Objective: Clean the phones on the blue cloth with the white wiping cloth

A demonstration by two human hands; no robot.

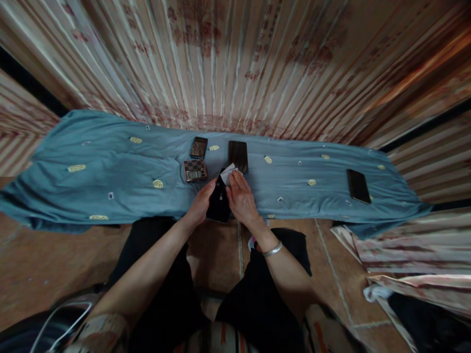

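Live at the desk (121,171): long, narrow, draped in rumpled blue cloth with yellow motifs, running nearly the full width of the frame. Right behind it, filling the top, the pleated floral curtain (206,63); underneath, brown tiled floor (331,260) with pale joints.

And centre frame, at the front edge, the black pouch (218,205), held upper end open, lower end reaching the cloth's edge above the dark-clad knees. Left hand (200,201) closed on its left side; right hand (241,196) closed over the white papers (228,172) at the mouth, silver bracelet (273,249) on the wrist.

Just above the right fingers, a dark flat case (238,154). Left of the papers, a checkered box (195,170), and close above that, a small dark box (198,146). Well apart, toward the right end, a black case (358,186), near the front edge.

Room to move: a broad stretch of cloth out to the left end, another between centre and black case. Tight at the front, with knees close in; tight behind, with curtain along the back edge.
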